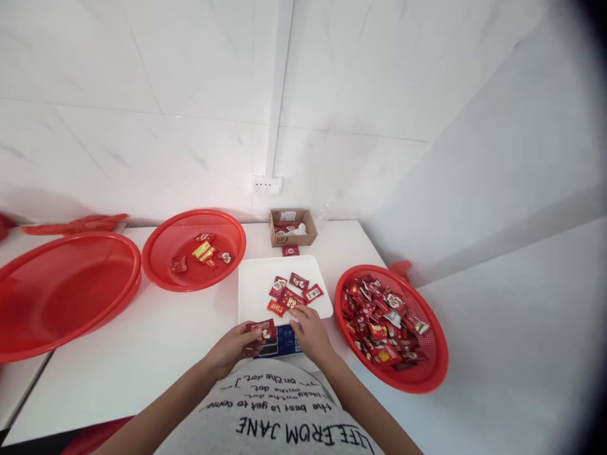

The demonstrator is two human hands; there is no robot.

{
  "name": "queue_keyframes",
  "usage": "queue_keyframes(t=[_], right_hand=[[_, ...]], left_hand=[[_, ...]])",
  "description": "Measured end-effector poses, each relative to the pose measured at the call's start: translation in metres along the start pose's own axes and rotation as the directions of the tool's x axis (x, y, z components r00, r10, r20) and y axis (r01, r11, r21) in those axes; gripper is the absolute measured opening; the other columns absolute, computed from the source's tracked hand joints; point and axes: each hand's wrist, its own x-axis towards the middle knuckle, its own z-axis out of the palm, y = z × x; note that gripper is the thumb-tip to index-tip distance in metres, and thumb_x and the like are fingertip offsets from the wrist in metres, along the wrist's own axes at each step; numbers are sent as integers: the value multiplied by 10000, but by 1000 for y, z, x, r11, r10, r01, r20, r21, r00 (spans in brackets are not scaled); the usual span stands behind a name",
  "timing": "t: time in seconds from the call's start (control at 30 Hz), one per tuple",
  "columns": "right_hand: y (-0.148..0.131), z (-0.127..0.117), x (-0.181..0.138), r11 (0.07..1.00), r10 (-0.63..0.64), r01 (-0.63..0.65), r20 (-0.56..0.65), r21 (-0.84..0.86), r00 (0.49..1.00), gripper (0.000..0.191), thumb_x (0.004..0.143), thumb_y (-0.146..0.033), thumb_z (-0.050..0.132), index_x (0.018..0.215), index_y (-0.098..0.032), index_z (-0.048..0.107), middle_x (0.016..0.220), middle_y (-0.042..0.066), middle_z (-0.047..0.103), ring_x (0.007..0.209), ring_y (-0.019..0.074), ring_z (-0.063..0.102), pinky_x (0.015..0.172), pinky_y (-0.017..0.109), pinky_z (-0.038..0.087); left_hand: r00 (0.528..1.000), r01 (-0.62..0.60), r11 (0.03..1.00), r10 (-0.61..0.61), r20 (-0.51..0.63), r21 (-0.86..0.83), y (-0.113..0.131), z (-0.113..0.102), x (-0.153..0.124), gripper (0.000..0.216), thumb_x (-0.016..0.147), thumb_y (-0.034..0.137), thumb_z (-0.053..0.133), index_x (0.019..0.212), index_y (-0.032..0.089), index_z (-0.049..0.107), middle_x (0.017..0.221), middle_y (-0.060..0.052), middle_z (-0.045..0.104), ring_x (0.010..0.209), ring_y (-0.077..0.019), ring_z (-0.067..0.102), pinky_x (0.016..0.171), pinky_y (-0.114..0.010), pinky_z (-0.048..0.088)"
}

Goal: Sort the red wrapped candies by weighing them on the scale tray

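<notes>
My left hand (234, 346) is closed on a small red packet (262, 330), held just in front of a scale's blue display (284, 341). My right hand (309, 330) rests at the near edge of the white scale tray (256, 284), its fingertips touching the cluster of red packets (291, 293) lying on the tray. Whether those fingers pinch a packet I cannot tell.
A red basket (429, 373) full of red packets stands to the right. A second red basket (165, 272) holding several packets sits at the back left, and a large red basket (95, 297) at far left. A small cardboard box (308, 229) stands by the wall under a socket (267, 186).
</notes>
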Motion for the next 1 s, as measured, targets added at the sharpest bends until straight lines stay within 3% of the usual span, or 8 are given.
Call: queue_keyframes(t=[0.1, 0.2, 0.43, 0.63, 0.7, 0.87, 1.0], right_hand=[[6, 2, 14, 981, -32, 50, 99, -187, 995, 379, 850, -235, 474, 1213, -207, 579, 1297, 92, 534, 1182, 235, 449, 953, 349, 388], [9, 3, 23, 965, -24, 64, 157, -255, 987, 384, 864, -254, 454, 1231, -224, 562, 1328, 79, 509, 1195, 244, 430, 935, 367, 394], [8, -5, 40, 958, 51, -16, 116, -285, 992, 385, 882, -285, 417, 1232, -207, 558, 1329, 106, 493, 1174, 280, 426, 928, 422, 366], [-12, 4, 37, 957, -178, 216, 195, -195, 964, 321, 863, -328, 479, 1153, -277, 607, 1265, 59, 529, 1133, 249, 437, 942, 390, 339], [-14, 9, 35, 951, -197, 241, 217, -196, 956, 318, 856, -313, 487, 1151, -284, 602, 1242, 56, 539, 1120, 248, 445, 915, 386, 358], [1, 4, 36, 966, -100, 130, 138, -225, 985, 353, 849, -291, 488, 1185, -256, 592, 1195, 81, 555, 1093, 247, 459, 929, 380, 363], [27, -9, 36, 976, -4, 5, 6, -218, 1000, 401, 872, -312, 433, 1240, -207, 553, 1307, 116, 487, 1185, 273, 418, 983, 413, 344]], left_hand=[[999, 2, 1000, -2, -48, -11, 4, -1, 1, 364, 634, 398, 756, 840, 161, 573, 761, -12, 635, 661, -109, 559, 686, -250, 410], [997, -6, 1000, 4, -72, -25, 5, -1, 4, 362, 638, 404, 750, 839, 163, 570, 765, -10, 631, 671, -111, 556, 697, -252, 413], [995, 19, 999, -22, -95, -37, 5, 1, 12, 365, 642, 410, 745, 845, 161, 571, 746, -4, 621, 653, -107, 552, 693, -255, 416], [996, 32, 999, -34, -80, -19, 9, 5, 17, 385, 643, 411, 749, 873, 156, 575, 750, -4, 624, 657, -101, 557, 690, -247, 425], [996, 36, 999, -37, -76, -13, 9, 6, 18, 390, 640, 410, 751, 877, 154, 577, 751, -5, 624, 660, -102, 560, 684, -247, 424], [997, 26, 1000, -26, -75, 7, 9, 4, 16, 387, 635, 407, 755, 867, 150, 584, 758, -9, 624, 668, -106, 557, 691, -254, 424], [997, 24, 1000, -23, -76, 19, 9, 2, 11, 376, 641, 419, 744, 861, 159, 587, 767, -4, 622, 672, -110, 553, 708, -260, 419]])
